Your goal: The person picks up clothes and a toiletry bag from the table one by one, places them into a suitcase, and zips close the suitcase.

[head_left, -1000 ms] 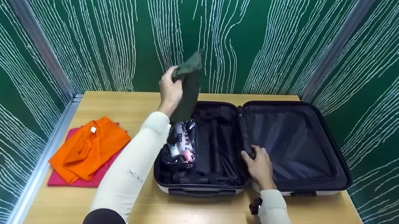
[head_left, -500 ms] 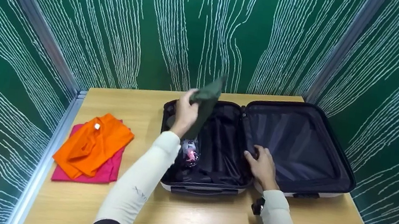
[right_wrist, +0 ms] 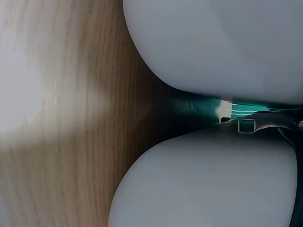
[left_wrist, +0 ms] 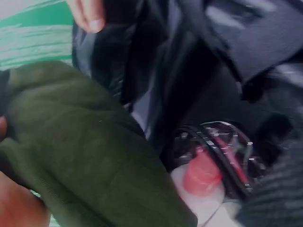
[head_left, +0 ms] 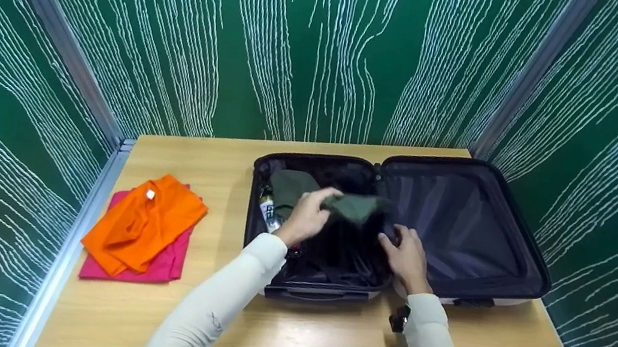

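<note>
My left hand (head_left: 309, 216) pinches a dark green cloth (head_left: 357, 207) above the left half of an open black-lined suitcase (head_left: 321, 299). More green fabric lies at that half's back left; my hand hides whether the two parts join. A clear toiletry pouch is partly covered there, and a bottle with a yellow-and-white label (head_left: 267, 204) shows beside the fabric. In the left wrist view, the cloth (left_wrist: 90, 137) hangs near a pink-capped bottle (left_wrist: 202, 174). My right hand (head_left: 407, 261) grips the suitcase's inner edge, between the two halves.
An orange garment (head_left: 156, 225) lies on a pink one (head_left: 172, 266) at the table's left. The suitcase's other half (head_left: 460, 219) lies open on the right. Green walls surround the wooden table (head_left: 297, 341). Pale suitcase shells (right_wrist: 203, 184) fill the right wrist view.
My left hand has moved right and down with the green cloth, from behind the suitcase to over its left half. Green fabric now covers part of the pouch. My right hand stays in place.
</note>
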The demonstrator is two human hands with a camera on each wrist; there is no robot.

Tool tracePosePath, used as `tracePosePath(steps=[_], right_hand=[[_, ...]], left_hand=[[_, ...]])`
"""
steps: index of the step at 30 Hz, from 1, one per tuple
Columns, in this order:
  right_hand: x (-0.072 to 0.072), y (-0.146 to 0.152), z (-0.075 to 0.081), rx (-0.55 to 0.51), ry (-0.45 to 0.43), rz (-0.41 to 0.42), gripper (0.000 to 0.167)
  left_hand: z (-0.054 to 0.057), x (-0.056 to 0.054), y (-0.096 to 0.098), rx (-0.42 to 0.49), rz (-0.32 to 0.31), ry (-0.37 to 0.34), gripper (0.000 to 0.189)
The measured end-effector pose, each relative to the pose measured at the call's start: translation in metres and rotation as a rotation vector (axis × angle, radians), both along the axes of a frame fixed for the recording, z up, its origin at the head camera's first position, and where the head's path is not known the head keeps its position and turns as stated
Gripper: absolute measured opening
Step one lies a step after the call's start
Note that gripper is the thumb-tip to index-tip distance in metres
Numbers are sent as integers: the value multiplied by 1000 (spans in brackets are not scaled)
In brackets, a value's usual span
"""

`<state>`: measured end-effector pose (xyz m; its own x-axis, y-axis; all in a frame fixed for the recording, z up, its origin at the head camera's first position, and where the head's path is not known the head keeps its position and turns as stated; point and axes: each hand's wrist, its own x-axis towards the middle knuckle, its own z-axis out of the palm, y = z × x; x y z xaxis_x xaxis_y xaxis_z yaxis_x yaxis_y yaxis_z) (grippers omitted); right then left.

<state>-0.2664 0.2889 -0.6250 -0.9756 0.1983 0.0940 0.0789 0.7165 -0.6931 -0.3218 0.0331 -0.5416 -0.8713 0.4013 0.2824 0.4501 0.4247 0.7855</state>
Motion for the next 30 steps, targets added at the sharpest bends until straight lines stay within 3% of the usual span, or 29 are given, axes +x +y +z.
tracePosePath(steps=[8, 16, 22, 30], right_hand=[[-2, 1, 0, 20, 8, -4, 51], [-1, 1, 3, 11, -31, 13, 57], [0, 0, 2, 3, -38, 14, 59], [1, 1, 3, -14, -41, 24, 61]], left_hand=[[-14, 15, -10, -284, -191, 10, 53], [-23, 30, -17, -575, -364, 114, 51], [-30, 41, -16, -799, -410, 213, 39], [-32, 50, -11, -1004, -449, 149, 42]])
